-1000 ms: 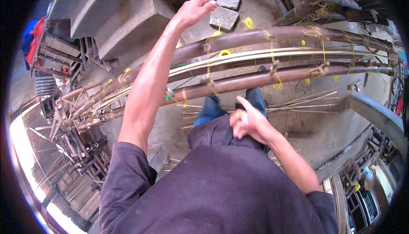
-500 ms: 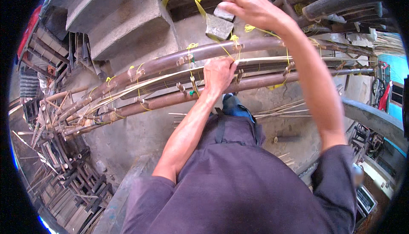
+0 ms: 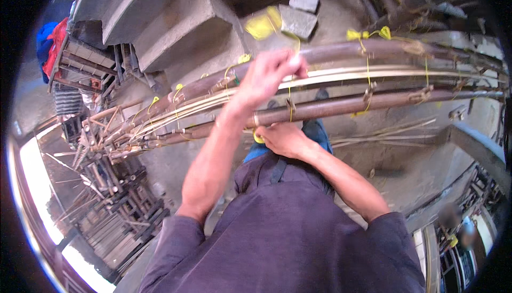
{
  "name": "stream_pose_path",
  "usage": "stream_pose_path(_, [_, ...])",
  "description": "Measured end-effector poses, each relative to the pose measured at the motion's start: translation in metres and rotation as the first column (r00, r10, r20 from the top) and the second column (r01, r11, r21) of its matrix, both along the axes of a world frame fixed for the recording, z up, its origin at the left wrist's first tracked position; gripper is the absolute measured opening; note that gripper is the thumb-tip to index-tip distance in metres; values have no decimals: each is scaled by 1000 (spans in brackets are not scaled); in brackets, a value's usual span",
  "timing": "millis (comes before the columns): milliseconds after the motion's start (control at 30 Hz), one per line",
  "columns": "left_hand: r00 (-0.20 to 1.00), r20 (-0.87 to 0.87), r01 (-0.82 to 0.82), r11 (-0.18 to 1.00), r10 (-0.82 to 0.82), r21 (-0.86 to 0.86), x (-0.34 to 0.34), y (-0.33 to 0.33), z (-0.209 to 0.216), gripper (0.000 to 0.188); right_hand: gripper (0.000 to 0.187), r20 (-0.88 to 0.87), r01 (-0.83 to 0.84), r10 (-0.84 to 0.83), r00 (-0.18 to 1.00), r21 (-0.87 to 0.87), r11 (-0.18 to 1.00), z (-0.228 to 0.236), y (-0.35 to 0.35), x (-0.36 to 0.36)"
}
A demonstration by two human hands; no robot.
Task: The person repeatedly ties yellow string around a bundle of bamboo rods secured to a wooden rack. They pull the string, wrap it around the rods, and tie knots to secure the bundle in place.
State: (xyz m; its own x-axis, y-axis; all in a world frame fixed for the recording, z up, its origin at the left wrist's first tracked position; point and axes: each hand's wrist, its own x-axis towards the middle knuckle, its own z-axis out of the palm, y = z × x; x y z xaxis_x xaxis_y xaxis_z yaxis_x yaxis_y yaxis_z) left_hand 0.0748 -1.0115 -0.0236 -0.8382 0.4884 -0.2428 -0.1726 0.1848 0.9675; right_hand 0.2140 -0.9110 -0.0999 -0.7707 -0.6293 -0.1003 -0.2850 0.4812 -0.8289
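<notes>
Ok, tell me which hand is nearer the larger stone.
Left hand: by the far pole, just short of the stone. Right hand: farther back, at the near pole.

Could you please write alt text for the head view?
A person's blurred left hand is by the farther of two long, brown, rounded poles with thin yellow ties; the right hand is beside the nearer pole and a yellow strip.

"What is carried by the grey concrete floor (image 3: 421, 162)?"
"Toward the top of the view, a larger stone block (image 3: 297, 22) and a smaller stone block (image 3: 304, 1) are set just beside each other."
"And on the right?"
"Thin bamboo sticks (image 3: 385, 136) are spread in a loose bundle, and a short dark cylinder (image 3: 388, 173) is seen near them."
</notes>
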Motion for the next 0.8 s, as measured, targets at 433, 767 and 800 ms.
stream_pose_path(433, [975,11,167,697,-223,-697,-119,-101,-37,50,75,842,438,105,528,-377,816,90,28,59])
stream_pose_path(767, [832,-552,-185,910,-56,-372,78,-187,-40,28,14,36,344,-345,938,35,938,183,-80,-23])
stream_pose_path(800, [847,-524,-176,884,-88,-433,82,-179,-43,27,13,-210,224,-190,959,152,963,215,-95,-56])
